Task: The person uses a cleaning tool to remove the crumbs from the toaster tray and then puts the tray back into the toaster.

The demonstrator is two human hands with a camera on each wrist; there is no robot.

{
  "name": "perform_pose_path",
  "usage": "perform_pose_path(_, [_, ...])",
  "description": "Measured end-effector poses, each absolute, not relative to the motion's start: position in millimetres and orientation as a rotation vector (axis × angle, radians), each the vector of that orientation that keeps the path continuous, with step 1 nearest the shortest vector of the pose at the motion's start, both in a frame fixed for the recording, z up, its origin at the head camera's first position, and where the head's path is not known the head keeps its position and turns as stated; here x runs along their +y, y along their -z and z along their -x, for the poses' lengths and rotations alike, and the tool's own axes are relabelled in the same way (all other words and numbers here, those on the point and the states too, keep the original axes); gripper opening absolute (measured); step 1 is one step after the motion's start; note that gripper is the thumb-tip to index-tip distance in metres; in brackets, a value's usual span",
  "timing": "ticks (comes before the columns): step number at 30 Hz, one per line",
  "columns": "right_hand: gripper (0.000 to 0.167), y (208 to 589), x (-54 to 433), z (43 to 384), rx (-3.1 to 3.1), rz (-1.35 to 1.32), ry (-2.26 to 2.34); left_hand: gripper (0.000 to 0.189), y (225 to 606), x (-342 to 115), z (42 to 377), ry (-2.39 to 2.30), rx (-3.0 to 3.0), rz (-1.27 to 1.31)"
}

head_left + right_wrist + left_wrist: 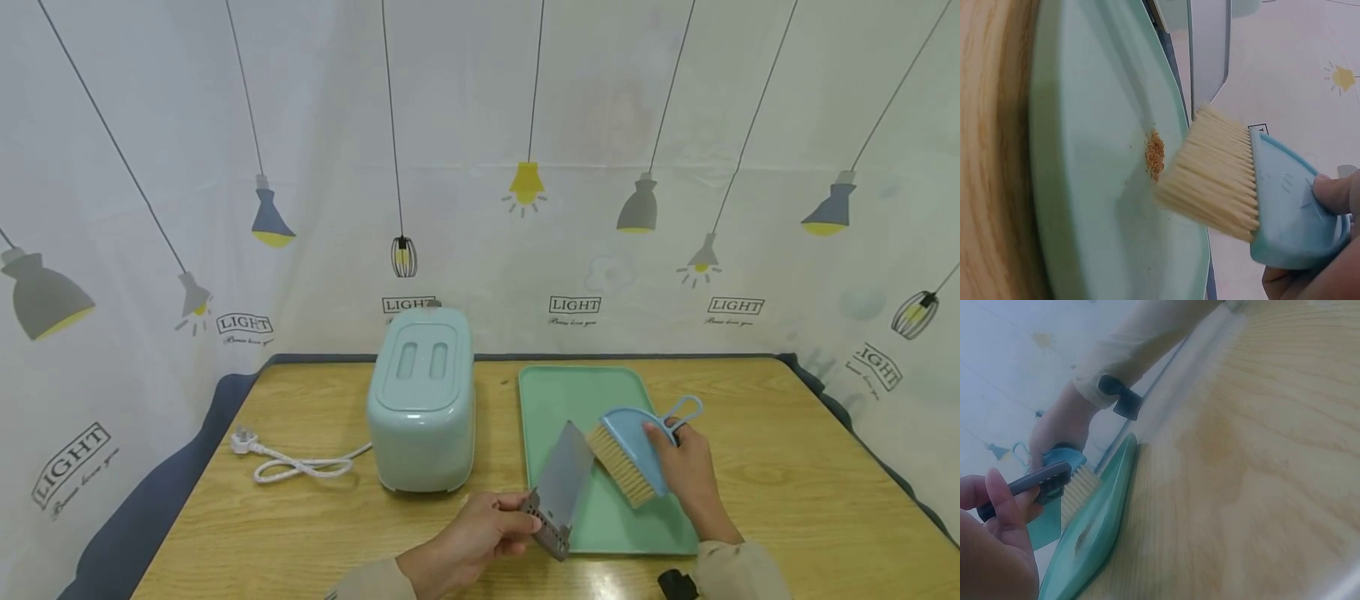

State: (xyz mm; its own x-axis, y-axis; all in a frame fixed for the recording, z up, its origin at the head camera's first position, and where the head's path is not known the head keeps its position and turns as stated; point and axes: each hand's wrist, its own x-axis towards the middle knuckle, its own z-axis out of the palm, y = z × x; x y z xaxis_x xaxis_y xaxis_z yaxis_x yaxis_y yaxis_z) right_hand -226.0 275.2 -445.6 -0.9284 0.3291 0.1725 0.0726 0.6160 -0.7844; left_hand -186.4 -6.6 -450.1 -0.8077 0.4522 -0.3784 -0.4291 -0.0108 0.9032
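Observation:
My left hand [480, 533] pinches the dark perforated end of a flat metal crumb tray [566, 475], which is tilted over the near left part of the green tray [581, 392]. With my right hand [690, 467] I grip a light blue hand brush [637, 446], thumb on its flat top and its loop handle pointing away. Its cream bristles [1213, 172] are beside the metal sheet, above the green tray. A small pile of brown crumbs [1155, 155] lies on the green tray in the right wrist view, close to the bristles.
To the left of the green tray stands a pale blue toaster [422, 425] with its lid on. Its white cord [307, 471] lies looped on the wooden table [247, 533], plug at the left. A curtain [480, 125] printed with lamps hangs behind the table.

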Motion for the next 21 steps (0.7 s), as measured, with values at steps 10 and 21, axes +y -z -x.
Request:
perform_pose_path(10, [0.024,445.4,276.4,224.7,-2.541,0.256,-1.178,0.036,453.6,-4.3,187.5,-1.897,1.66,-0.019])
perform_pose_path(21, [0.03,447.1,282.9,225.1,-2.493,0.311,-1.158,0.041,452.5,-3.4,187.9,-1.919,1.637,0.014])
